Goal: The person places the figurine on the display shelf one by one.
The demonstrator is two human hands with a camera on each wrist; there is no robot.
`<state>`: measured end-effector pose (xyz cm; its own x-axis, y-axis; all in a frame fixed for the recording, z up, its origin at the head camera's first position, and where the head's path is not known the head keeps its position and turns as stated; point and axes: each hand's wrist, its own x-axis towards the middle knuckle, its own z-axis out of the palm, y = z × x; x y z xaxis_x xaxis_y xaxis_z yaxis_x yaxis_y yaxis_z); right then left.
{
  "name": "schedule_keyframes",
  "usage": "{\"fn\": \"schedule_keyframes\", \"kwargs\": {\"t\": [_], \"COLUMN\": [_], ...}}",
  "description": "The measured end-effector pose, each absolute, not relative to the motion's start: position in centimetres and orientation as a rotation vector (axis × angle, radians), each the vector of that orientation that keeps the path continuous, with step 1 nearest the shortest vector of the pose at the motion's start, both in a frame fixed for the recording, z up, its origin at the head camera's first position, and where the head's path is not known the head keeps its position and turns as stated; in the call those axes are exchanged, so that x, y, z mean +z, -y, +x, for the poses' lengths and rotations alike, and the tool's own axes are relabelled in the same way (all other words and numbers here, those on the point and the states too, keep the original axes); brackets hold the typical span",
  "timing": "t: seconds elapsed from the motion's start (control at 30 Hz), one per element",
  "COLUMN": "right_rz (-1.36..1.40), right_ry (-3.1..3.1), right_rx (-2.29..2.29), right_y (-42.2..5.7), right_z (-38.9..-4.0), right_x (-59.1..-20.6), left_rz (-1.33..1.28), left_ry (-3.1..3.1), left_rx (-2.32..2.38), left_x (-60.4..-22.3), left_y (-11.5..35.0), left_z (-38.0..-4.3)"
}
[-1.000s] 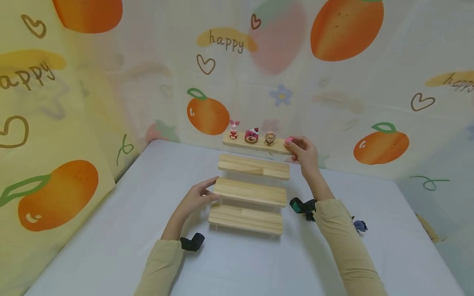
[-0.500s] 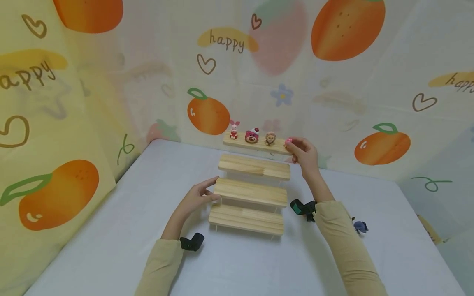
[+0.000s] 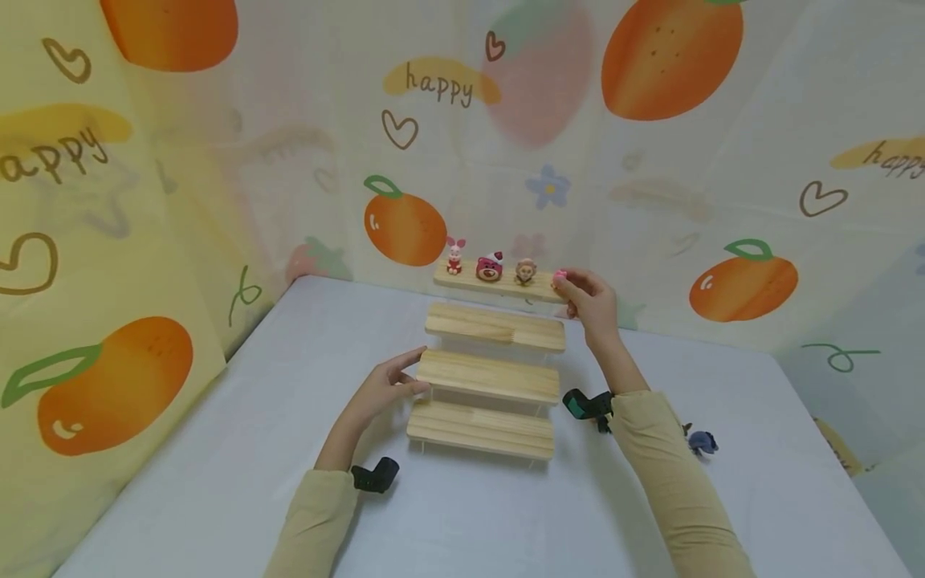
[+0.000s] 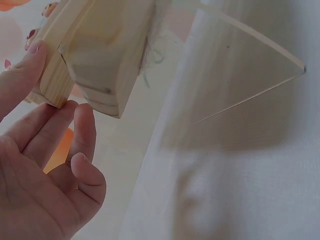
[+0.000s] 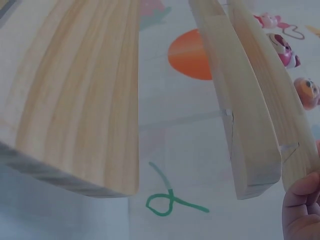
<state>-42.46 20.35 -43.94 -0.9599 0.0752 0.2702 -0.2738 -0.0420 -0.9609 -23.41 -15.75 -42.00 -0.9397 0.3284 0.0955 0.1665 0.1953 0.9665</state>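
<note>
A four-tier wooden display stand [image 3: 487, 375] rises in steps toward the back wall. My left hand [image 3: 381, 387] holds the left end of its second board from the front, thumb on one face and fingers on the other in the left wrist view. On the top board stand a pink-eared piglet figurine [image 3: 454, 257], a magenta bear figurine [image 3: 489, 267] and a brown figurine [image 3: 525, 271]. At that board's right end, my right hand [image 3: 596, 303] pinches a small pink figurine [image 3: 560, 278], mostly covered by the fingers. The right wrist view catches only part of this hand.
A white cloth covers the table [image 3: 238, 449], with a fruit-patterned curtain [image 3: 499, 160] behind it. A dark blue flower-like item [image 3: 702, 442] lies right of the right sleeve. Black wrist cameras [image 3: 376, 475] sit on both wrists.
The head view has shifted very slightly. Both hands stay in place on the stand and the pink figurine.
</note>
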Motion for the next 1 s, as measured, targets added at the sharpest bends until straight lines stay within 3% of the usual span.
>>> {"fn": "schedule_keyframes", "kwargs": {"t": [0.07, 0.23, 0.33, 0.6, 0.83, 1.0], "right_rz": [0.243, 0.179, 0.202, 0.224, 0.236, 0.132], "right_ry": [1.963, 1.969, 1.955, 1.983, 1.992, 1.986], "right_rx": [2.109, 2.098, 2.112, 2.139, 2.118, 2.091], "right_y": [-20.2, -17.2, -17.0, -19.4, -18.9, -16.4], "right_z": [-42.1, -36.0, -35.8, -40.4, -39.1, -34.0], "right_x": [-43.9, -38.3, -38.1, -42.3, -41.4, -36.9], "left_rz": [0.479, 0.471, 0.479, 0.455, 0.461, 0.471], "left_ry": [-2.332, -2.335, -2.339, -2.352, -2.346, -2.339], "left_rx": [1.84, 1.836, 1.841, 1.855, 1.869, 1.852], "left_x": [-41.9, -41.9, -42.2, -44.6, -44.6, -42.7], "left_y": [15.7, 15.6, 15.6, 16.1, 16.1, 15.9], "left_z": [-23.4, -23.4, -23.5, -24.9, -24.9, -23.9]}}
